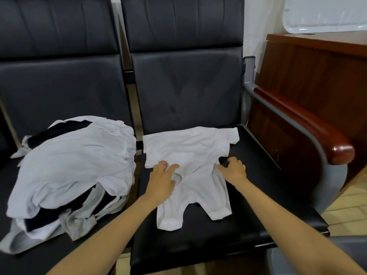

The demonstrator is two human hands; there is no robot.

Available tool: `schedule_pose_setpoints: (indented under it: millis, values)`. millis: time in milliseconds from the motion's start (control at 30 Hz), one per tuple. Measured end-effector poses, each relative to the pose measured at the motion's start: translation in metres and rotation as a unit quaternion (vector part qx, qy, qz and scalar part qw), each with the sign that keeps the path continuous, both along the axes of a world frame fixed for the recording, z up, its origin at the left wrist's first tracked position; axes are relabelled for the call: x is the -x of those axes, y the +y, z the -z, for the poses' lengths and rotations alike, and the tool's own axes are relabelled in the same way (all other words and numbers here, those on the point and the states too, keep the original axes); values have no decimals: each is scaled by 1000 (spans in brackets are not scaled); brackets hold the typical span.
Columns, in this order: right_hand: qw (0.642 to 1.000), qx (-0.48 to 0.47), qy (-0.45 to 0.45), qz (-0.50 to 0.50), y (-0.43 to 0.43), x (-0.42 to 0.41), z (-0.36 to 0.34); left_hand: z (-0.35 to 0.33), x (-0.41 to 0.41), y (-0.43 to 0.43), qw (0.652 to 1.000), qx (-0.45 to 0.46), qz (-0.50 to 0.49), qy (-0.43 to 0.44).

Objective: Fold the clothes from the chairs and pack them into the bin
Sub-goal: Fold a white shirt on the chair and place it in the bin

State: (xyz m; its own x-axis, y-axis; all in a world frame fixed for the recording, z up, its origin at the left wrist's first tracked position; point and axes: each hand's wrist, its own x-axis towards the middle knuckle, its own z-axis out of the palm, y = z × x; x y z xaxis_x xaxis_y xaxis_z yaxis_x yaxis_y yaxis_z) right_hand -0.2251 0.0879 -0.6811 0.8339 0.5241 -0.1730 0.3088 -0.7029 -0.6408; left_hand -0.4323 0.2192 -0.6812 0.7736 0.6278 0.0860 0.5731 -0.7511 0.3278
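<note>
A small white baby romper (190, 153) lies spread flat on the right black chair seat (258, 195), its two short legs toward me. My left hand (162, 180) rests flat on its left middle, fingers spread. At the garment's right edge near the sleeve, my right hand (233, 169) has its fingers curled on the cloth. On the left chair seat sits a heap of white, grey and dark clothes (73, 171). The bin is only a grey corner (321, 259) at the bottom right.
A wooden-topped grey armrest (317, 132) borders the right chair. Behind it stands a brown wooden cabinet (309, 72) with a clear plastic lid (325, 14) above. Tiled floor (349, 211) shows at the right.
</note>
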Motion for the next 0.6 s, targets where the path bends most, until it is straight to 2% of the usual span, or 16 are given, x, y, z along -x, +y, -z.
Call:
schedule_pose_setpoints:
  millis: [100,200,267,333,367,400,467,500,533,600]
  values:
    - [1000,-25,-12,11,2,1,3,0,2,-16,999,24,26,23]
    - [999,-24,-33,14,6,0,2,-1,4,-22,997,4,32,66]
    - [998,-35,-29,48,10,-5,-2,-15,6,-23,989,52,6,137]
    - [996,-45,-23,79,16,-15,-6,-30,2,-25,975,33,-6,220]
    - [995,-49,-18,89,19,-20,-7,-36,-3,-29,974,-6,-9,225]
    - [994,-51,-11,95,23,-26,-6,-38,-10,-36,980,-39,0,194]
    - [994,-40,14,103,31,-35,-5,-38,-25,-60,997,8,40,73]
    - [994,-25,28,103,35,-38,-5,-35,-32,-72,995,60,59,50]
    - [994,-5,33,100,38,-40,-4,-30,-38,-84,991,93,74,58]
    - [996,18,23,84,43,-42,-3,-14,-45,-94,987,102,81,97]
